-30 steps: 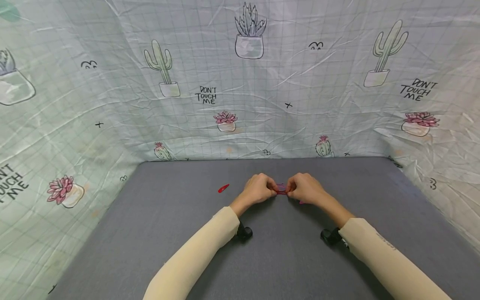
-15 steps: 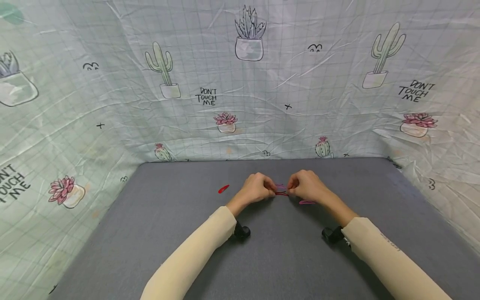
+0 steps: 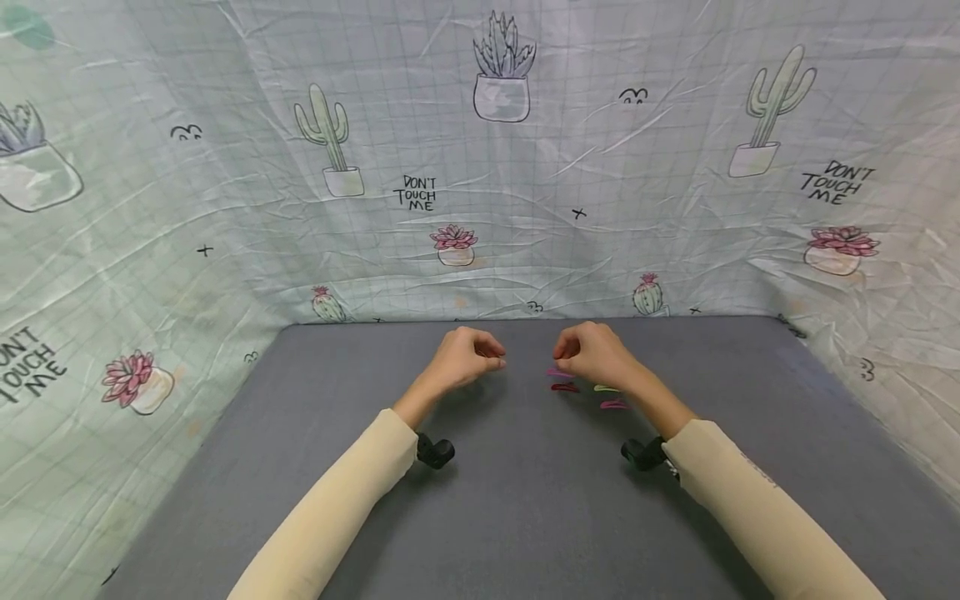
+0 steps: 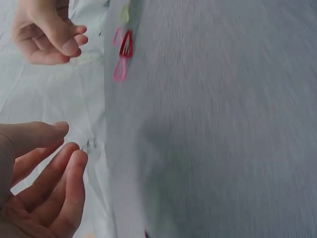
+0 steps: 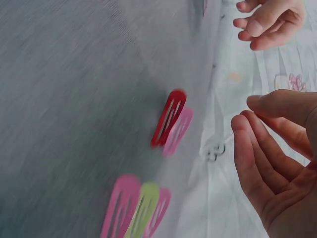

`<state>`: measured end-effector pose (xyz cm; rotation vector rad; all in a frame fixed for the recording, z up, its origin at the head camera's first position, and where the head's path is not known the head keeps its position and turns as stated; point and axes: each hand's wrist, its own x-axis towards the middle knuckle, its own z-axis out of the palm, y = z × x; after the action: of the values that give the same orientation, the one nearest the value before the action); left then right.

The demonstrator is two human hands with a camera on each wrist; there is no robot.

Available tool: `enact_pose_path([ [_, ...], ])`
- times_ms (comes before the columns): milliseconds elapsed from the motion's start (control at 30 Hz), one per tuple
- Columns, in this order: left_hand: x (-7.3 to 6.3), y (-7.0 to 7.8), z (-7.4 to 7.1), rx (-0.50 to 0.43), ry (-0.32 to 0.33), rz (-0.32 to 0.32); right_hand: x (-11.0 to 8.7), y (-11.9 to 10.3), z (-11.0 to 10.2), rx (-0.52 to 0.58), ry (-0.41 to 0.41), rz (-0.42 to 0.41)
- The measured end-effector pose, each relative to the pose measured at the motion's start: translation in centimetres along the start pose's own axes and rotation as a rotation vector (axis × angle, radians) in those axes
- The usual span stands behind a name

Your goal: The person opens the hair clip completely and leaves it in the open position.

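Observation:
My left hand (image 3: 467, 357) hovers above the mat with thumb and fingers parted and nothing between them. My right hand (image 3: 596, 354) hovers to its right, also holding nothing, its thumb apart from the loosely bent fingers. Below the right hand lie a red hair clip (image 3: 565, 387) and a pink hair clip (image 5: 179, 130), side by side. Nearer the right wrist is a second group: a yellow-green hair clip (image 5: 142, 210) between a darker pink hair clip (image 5: 120, 206) and another pink hair clip (image 5: 159, 208). At the left wrist view's bottom edge shows a small red bit (image 4: 146, 234).
A grey mat (image 3: 525, 500) covers the work surface. Behind it and along both sides hangs a pale curtain (image 3: 570, 150) printed with cacti. A black wrist camera (image 3: 435, 451) sits under the left wrist, another black camera (image 3: 642, 454) under the right.
Both hands have let go of the red clip and risen from it. The left hand has moved left, over where another red clip lay; the right has moved slightly back and left, exposing the yellow-green clip.

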<state>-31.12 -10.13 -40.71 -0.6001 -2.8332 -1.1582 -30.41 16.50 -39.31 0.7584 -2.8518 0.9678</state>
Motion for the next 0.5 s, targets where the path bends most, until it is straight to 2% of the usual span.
enact_pose_path([
  [267, -2.2, -3.3, -3.3, -0.017, 0.056, -0.078, 2.6, -3.1, 1.9, 0.044, -0.034, -0.030],
  [500, -3.4, -5.7, -4.4, 0.011, 0.082, -0.112, 4.8, -4.8, 4.2, 0.077, -0.075, -0.028],
])
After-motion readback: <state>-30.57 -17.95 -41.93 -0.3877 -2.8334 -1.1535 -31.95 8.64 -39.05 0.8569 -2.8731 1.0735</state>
